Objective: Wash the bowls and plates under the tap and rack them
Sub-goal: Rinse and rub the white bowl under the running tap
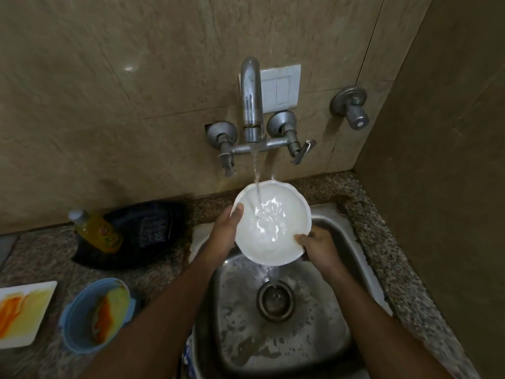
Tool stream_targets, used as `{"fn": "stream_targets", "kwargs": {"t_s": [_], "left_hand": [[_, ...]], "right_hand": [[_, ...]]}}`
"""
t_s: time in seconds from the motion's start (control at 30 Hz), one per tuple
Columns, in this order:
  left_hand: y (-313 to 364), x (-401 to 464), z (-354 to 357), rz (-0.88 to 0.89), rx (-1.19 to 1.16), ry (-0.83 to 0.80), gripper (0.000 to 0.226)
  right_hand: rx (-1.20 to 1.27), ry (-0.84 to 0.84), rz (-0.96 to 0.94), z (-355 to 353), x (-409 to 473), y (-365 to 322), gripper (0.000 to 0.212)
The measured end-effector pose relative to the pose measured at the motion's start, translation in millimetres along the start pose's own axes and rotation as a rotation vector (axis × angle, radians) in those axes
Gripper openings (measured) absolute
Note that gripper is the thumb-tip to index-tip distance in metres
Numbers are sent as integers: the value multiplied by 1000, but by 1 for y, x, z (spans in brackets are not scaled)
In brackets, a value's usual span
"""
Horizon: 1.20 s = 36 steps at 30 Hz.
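Both hands, left [228, 227] and right [314, 243], grip the white bowl [273, 222], fingers hidden beneath it.

You had a speckled brown granite countertop [41, 258] around a stainless steel sink [355, 258]. On it, left of the sink, lay a black tray [153, 242] carrying a yellow liquid bottle [98, 232], a round blue plastic bowl [73, 321] smeared orange and yellow, and a white square plate [24, 313] likewise smeared.
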State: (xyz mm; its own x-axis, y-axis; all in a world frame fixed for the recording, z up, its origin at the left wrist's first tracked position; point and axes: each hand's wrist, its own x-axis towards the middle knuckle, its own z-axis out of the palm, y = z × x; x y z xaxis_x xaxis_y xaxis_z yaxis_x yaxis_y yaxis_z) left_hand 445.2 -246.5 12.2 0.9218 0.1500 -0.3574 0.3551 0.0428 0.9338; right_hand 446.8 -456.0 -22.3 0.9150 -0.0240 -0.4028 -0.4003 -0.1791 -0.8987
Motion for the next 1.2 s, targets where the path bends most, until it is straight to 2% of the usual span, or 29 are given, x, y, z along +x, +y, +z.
{"fn": "stream_targets", "kwargs": {"t_s": [0.17,0.27,0.37,0.4,0.5,0.57,0.6,0.67,0.73,0.83,0.9,1.0,1.03,1.07,1.13,1.2], "left_hand": [[1,3,14,0,59,64,38],[7,13,17,-55,140,11,34],[16,15,21,-120,168,-82,35],[20,12,22,-148,130,-84,38],[14,4,15,-256,-215,-129,51],[-2,0,14,-228,-307,-148,54],[-10,-3,16,-185,-310,-119,52],[-17,-8,18,-108,-306,43,43],[-22,-9,19,-94,-357,161,42],[-27,-12,21,-186,-417,134,65],[-29,-9,22,-202,-415,130,71],[-24,-5,23,-166,-367,177,43],[-23,-4,23,-178,-356,196,37],[-23,-2,22,-187,-338,213,35],[-21,0,20,-202,-284,234,37],[-21,4,20,-200,-232,230,39]], "right_hand": [[52,-90,38,-14,-6,3,23],[101,-92,63,-23,-1,-7,25],[46,-128,67,-29,-1,-15,26],[61,-122,78,-29,-1,-14,24],[172,-19,97,-21,-1,-6,22],[223,53,113,-11,-2,-2,25],[225,69,117,-5,-4,0,24],[223,73,121,6,-7,4,21],[206,104,119,14,-12,8,19],[228,177,127,22,-17,12,17],[259,200,142,25,-20,16,18],[290,216,137,28,-26,17,27],[236,220,105,27,-28,15,32],[82,236,45,26,-30,11,41],[-459,317,-174,21,-31,2,64],[-892,329,-490,22,-27,-4,72]]}}
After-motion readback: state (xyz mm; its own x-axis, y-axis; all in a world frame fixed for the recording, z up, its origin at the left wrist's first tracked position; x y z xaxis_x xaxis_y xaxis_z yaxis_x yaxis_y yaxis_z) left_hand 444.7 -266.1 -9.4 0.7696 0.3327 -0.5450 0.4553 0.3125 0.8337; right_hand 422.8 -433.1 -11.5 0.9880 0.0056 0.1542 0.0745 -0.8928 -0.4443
